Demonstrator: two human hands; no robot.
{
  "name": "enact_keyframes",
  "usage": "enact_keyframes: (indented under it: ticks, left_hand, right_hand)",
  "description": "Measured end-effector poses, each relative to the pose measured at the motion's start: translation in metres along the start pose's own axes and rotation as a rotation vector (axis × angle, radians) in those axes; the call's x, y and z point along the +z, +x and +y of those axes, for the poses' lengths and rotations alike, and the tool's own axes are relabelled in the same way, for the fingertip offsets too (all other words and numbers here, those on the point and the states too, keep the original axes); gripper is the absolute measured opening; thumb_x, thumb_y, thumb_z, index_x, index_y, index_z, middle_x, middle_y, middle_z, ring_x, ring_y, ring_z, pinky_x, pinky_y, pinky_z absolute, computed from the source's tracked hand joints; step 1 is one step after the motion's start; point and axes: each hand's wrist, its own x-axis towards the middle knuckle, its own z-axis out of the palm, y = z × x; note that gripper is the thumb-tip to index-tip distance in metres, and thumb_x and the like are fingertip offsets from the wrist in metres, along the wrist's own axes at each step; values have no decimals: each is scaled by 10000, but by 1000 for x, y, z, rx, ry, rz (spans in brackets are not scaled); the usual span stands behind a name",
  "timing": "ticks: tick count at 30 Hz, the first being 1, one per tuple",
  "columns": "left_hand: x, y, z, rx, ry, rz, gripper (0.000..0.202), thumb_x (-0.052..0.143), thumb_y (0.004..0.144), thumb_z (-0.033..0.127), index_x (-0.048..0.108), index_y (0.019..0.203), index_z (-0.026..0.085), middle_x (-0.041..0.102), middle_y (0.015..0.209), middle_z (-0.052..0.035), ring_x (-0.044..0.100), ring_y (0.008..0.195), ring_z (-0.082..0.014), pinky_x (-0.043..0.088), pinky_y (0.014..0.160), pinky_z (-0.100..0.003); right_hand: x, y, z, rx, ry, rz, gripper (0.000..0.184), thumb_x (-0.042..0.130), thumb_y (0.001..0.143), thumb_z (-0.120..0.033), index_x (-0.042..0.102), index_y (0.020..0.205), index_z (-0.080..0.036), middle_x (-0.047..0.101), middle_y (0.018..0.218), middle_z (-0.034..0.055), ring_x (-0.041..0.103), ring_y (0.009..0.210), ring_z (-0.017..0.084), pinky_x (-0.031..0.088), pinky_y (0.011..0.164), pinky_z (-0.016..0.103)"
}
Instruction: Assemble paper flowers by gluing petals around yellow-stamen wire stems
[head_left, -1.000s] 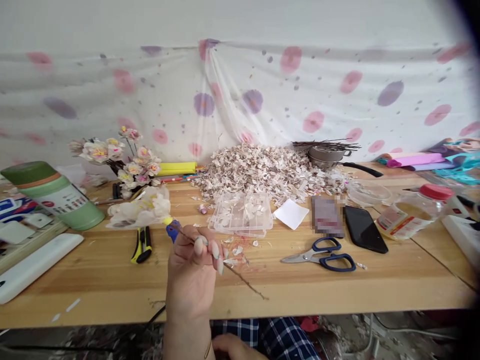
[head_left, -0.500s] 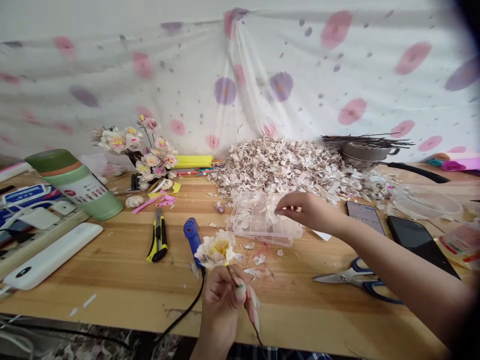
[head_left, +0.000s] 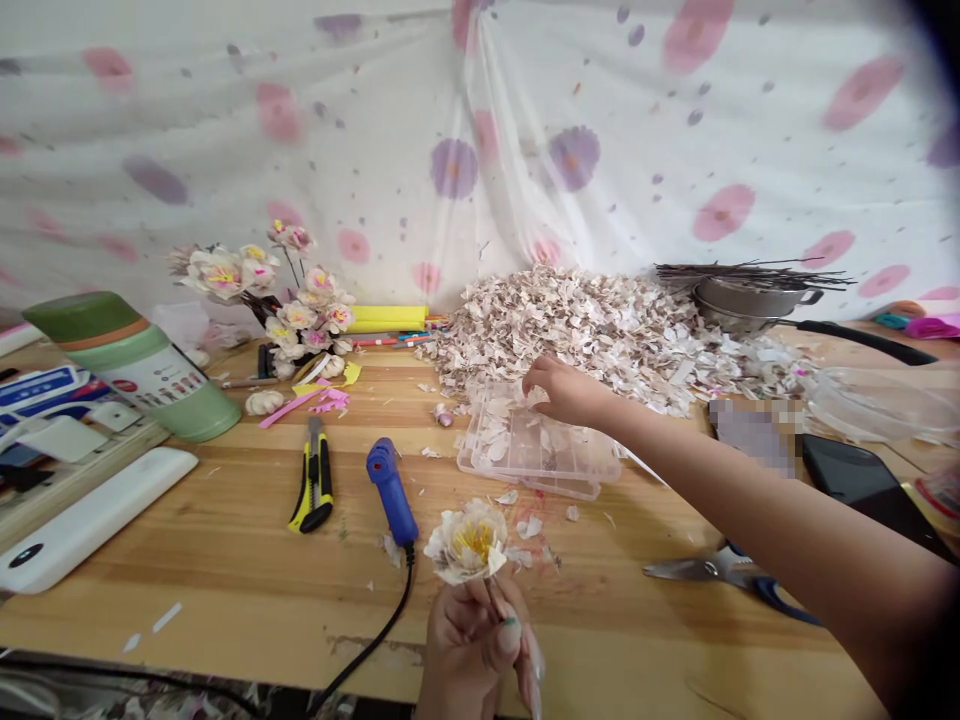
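Observation:
My left hand (head_left: 480,640) is closed around the thin stem of a handmade flower (head_left: 469,542), which has cream petals and a yellow centre. The flower head faces up above my fingers, near the front edge of the table. My right hand (head_left: 562,392) reaches over a clear plastic compartment box (head_left: 540,465), its fingers curved and apart from the thumb. Loose pale petals (head_left: 495,440) lie in the left compartments, below that hand. Behind the box rises a large heap of dried petals (head_left: 585,320).
A blue corded tool (head_left: 394,495), a yellow utility knife (head_left: 313,480) and scissors (head_left: 720,567) lie on the table. A green bottle (head_left: 142,370) and finished flowers (head_left: 300,310) stand left. On the right are a dark phone (head_left: 862,485) and a pan holding sticks (head_left: 739,305).
My right hand has shifted left and slightly up over the box, its fingers further apart. My left hand and the flower have moved right and lower in view. The camera view has shifted slightly.

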Motion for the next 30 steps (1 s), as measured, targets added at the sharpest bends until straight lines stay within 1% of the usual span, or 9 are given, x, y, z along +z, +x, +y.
enact_keyframes:
  ticks: [2,4,6,12,16,20,23,26,30]
  left_hand:
    - [0,0,1,-20,3,-3,81,792,786,209,728,834,223,726,740,17,680,548,-74,548,513,-142]
    - [0,0,1,-30,-3,-2,74,786,790,205,729,836,217,723,741,12,685,555,-80,553,515,-148]
    - [-1,-1,1,-27,-16,2,75,785,790,205,726,835,212,714,737,10,688,560,-89,550,504,-153]
    - [-5,0,0,-16,-21,3,79,775,800,200,707,837,216,684,720,17,675,547,-83,527,504,-146]
    - [-15,0,-4,-33,-31,-86,67,741,833,187,713,881,224,703,779,4,695,594,-89,540,523,-150]
    - [-24,0,-11,-29,-38,-152,87,707,863,185,712,930,240,715,828,-2,702,602,-87,543,524,-151]
    - [-23,-2,-12,-39,-20,-167,90,708,863,188,710,937,240,711,834,-3,697,599,-80,537,525,-145]
    - [-21,-3,-10,-87,7,-151,92,705,865,179,709,937,237,701,832,-1,691,597,-72,538,541,-149]
    - [-24,-2,-14,-46,-30,-190,111,691,875,166,707,960,235,700,842,-7,689,603,-74,528,520,-136]
  right_hand:
    - [2,2,-1,-10,-1,-3,286,695,806,-133,704,1090,-167,600,1142,147,572,1061,279,464,885,380]
    - [2,5,-3,-29,4,-2,193,651,847,-135,743,1012,-172,612,1120,141,574,1062,272,460,887,370]
    - [-1,6,-3,-41,13,7,168,615,876,-138,765,947,-163,624,1097,140,584,1040,258,462,881,360]
    - [-25,-7,5,-44,51,54,185,602,898,-172,769,976,-157,643,1062,128,600,1019,242,481,862,352]
    - [-34,-26,12,-59,61,40,171,625,880,-169,773,964,-181,653,1038,108,614,984,231,490,858,351]
    - [-32,-36,17,-79,62,-2,161,656,841,-141,775,939,-191,671,1018,101,627,969,233,498,865,361]
    - [-29,-30,15,-69,64,17,207,602,873,-137,759,999,-183,666,1070,110,627,997,229,499,888,364]
    - [-25,-15,8,-72,63,12,221,567,895,-140,755,1006,-178,662,1097,112,619,1031,225,493,906,352]
    - [-15,6,1,-73,47,-46,244,539,897,-114,759,990,-168,659,1113,124,615,1030,230,490,900,352]
